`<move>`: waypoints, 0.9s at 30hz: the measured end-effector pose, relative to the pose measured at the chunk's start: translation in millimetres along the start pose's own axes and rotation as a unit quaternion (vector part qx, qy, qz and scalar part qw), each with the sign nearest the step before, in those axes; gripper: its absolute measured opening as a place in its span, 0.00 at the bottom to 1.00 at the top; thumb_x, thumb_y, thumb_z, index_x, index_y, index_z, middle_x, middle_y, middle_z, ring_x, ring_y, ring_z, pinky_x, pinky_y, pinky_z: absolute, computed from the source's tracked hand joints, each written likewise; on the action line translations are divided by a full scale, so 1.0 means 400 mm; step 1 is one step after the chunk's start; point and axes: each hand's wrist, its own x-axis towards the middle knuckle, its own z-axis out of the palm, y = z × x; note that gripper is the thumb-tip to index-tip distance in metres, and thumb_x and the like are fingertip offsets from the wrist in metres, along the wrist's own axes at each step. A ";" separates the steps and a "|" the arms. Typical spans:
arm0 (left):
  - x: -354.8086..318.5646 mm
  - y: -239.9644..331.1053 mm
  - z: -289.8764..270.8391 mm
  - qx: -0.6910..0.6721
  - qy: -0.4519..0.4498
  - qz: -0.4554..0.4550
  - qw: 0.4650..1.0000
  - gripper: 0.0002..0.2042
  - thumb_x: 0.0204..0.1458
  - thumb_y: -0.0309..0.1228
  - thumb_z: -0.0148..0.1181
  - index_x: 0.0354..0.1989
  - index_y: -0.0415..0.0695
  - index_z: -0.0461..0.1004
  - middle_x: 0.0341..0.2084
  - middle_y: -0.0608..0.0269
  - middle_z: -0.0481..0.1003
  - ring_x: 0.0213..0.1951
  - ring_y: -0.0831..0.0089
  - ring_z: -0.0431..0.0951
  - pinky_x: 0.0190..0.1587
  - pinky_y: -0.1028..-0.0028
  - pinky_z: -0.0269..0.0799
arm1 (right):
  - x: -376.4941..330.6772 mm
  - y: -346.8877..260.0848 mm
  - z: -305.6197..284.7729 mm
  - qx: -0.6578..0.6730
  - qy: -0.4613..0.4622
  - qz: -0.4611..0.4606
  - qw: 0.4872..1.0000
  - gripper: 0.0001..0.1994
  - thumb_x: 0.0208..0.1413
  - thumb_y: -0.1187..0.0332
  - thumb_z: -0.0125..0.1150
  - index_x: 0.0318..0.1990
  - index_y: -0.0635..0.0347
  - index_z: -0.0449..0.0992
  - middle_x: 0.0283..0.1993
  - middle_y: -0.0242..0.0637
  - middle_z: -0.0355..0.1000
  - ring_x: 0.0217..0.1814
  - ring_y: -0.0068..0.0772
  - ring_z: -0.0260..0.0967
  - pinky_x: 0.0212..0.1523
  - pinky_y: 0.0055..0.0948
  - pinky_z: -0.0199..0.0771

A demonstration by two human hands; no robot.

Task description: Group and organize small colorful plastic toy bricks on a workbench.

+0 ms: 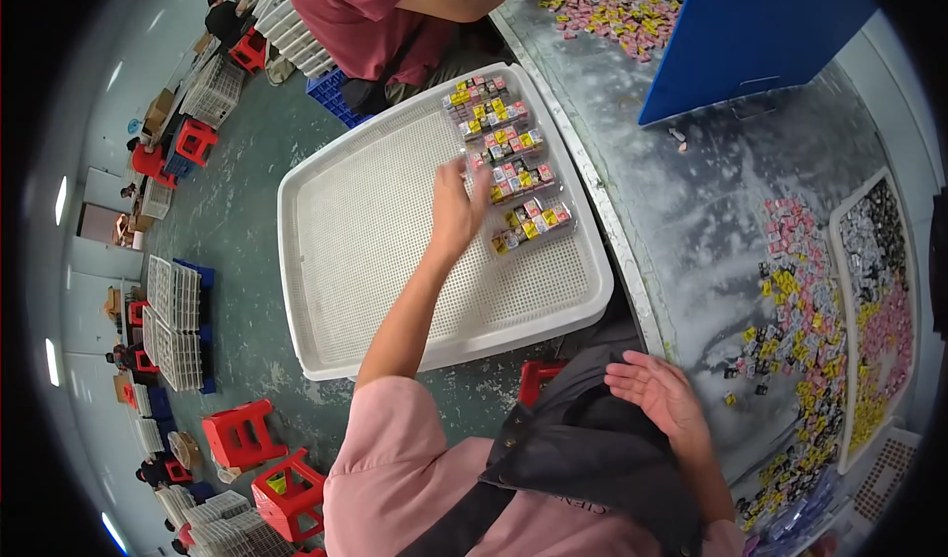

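White tray (pixel 360 251): perforated, slanting beside the table (pixel 681 221).
Clear packs (pixel 533 225): inside the tray, in a column along its table side, filled with small yellow, pink, black and white pieces.
Left hand (pixel 458 213): over the tray, blurred fingertips at the packs; I cannot tell whether they grip one.
Right hand (pixel 660 395): off the tray's near right corner, open, fingers outstretched, seemingly holding nothing.
Loose pieces (pixel 822 355): strewn on the table, right of the tray.
Co-worker (pixel 351 34): beyond the tray's far end, red shirt.
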 end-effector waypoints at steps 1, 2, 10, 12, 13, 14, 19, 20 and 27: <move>-0.059 0.017 -0.030 0.054 -0.065 0.071 0.994 0.32 0.58 0.45 0.64 0.59 0.30 0.64 0.51 0.40 0.68 0.53 0.51 0.72 0.55 0.59 0.70 | -0.012 0.008 -0.007 0.001 0.017 0.002 1.000 0.21 0.70 0.61 0.47 0.61 0.69 0.68 0.57 0.60 0.73 0.59 0.54 0.73 0.61 0.49 0.73; -0.117 0.024 -0.050 0.076 -0.096 0.131 0.984 0.34 0.54 0.45 0.68 0.60 0.32 0.62 0.52 0.40 0.67 0.53 0.49 0.71 0.57 0.56 0.70 | -0.019 0.017 -0.013 0.002 0.013 0.002 1.000 0.21 0.70 0.61 0.47 0.61 0.69 0.68 0.57 0.60 0.73 0.59 0.54 0.73 0.61 0.49 0.73; -0.163 0.001 -0.071 0.166 -0.179 0.235 0.941 0.40 0.42 0.40 0.75 0.62 0.36 0.62 0.50 0.45 0.69 0.49 0.49 0.72 0.55 0.59 0.69 | -0.054 0.069 -0.010 -0.001 0.025 -0.001 1.000 0.20 0.69 0.61 0.49 0.58 0.69 0.70 0.55 0.57 0.74 0.57 0.50 0.75 0.60 0.45 0.74; -0.150 -0.014 -0.068 0.154 -0.193 0.255 0.935 0.38 0.44 0.37 0.75 0.62 0.37 0.62 0.45 0.47 0.71 0.47 0.50 0.72 0.53 0.58 0.70 | -0.070 0.078 -0.013 0.002 0.027 -0.008 1.000 0.19 0.69 0.61 0.49 0.58 0.69 0.70 0.55 0.56 0.74 0.57 0.50 0.75 0.60 0.45 0.74; -0.150 -0.016 -0.070 0.154 -0.193 0.261 0.933 0.38 0.44 0.37 0.75 0.62 0.37 0.62 0.45 0.47 0.71 0.47 0.50 0.72 0.53 0.58 0.70 | -0.078 0.082 -0.016 0.003 0.029 -0.010 1.000 0.19 0.69 0.61 0.49 0.58 0.68 0.70 0.55 0.56 0.75 0.57 0.50 0.75 0.60 0.45 0.74; -0.153 -0.019 -0.075 0.162 -0.193 0.255 0.933 0.39 0.43 0.37 0.75 0.63 0.38 0.62 0.45 0.47 0.71 0.47 0.50 0.72 0.53 0.58 0.70 | -0.085 0.090 -0.021 0.006 0.029 -0.015 0.999 0.19 0.69 0.61 0.49 0.58 0.68 0.70 0.55 0.56 0.75 0.57 0.50 0.75 0.60 0.45 0.74; -0.176 0.011 -0.076 0.205 -0.196 0.248 0.926 0.39 0.43 0.39 0.75 0.62 0.38 0.62 0.45 0.47 0.70 0.47 0.50 0.72 0.52 0.58 0.70 | -0.156 0.119 -0.070 0.038 0.033 -0.041 0.998 0.19 0.69 0.61 0.49 0.58 0.69 0.70 0.55 0.56 0.75 0.57 0.50 0.75 0.60 0.45 0.74; -0.177 0.024 -0.069 0.222 -0.212 0.219 0.926 0.39 0.44 0.39 0.74 0.63 0.38 0.62 0.45 0.46 0.70 0.47 0.50 0.72 0.52 0.57 0.70 | -0.174 0.120 -0.077 0.042 0.038 -0.052 0.997 0.19 0.69 0.61 0.49 0.58 0.69 0.70 0.55 0.56 0.75 0.57 0.50 0.75 0.60 0.45 0.74; -0.257 0.228 -0.002 0.226 -0.110 0.300 0.920 0.32 0.51 0.31 0.69 0.63 0.35 0.62 0.51 0.40 0.68 0.51 0.44 0.70 0.53 0.54 0.68 | -0.291 0.158 -0.182 0.123 0.080 -0.136 0.980 0.19 0.70 0.62 0.49 0.58 0.69 0.70 0.55 0.56 0.74 0.58 0.49 0.75 0.61 0.45 0.74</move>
